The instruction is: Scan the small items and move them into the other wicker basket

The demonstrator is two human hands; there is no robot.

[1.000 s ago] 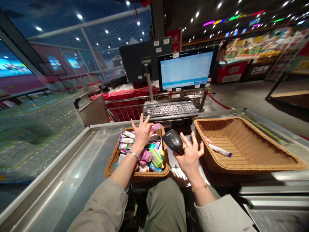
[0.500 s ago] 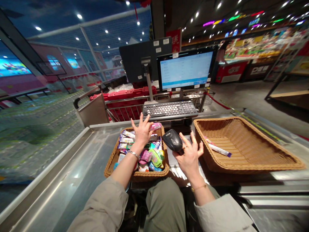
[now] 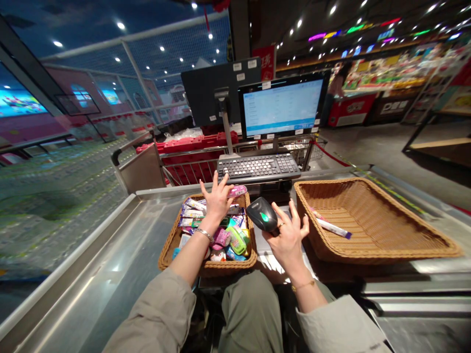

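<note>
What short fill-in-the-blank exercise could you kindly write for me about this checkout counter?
The left hand, spread open above a tan wicker basket of small colourful packets, has a metal ____ on its wrist.
The right hand, fingers spread, is beside a black handheld barcode scanner with a ____ mark on its top.
Behind the black computer keyboard stands a lit flat ____ showing a page of text.

Missing words: bracelet, green, monitor.

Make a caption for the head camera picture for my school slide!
Left hand over a wicker basket of snacks; right hand at a black barcode scanner.
</note>
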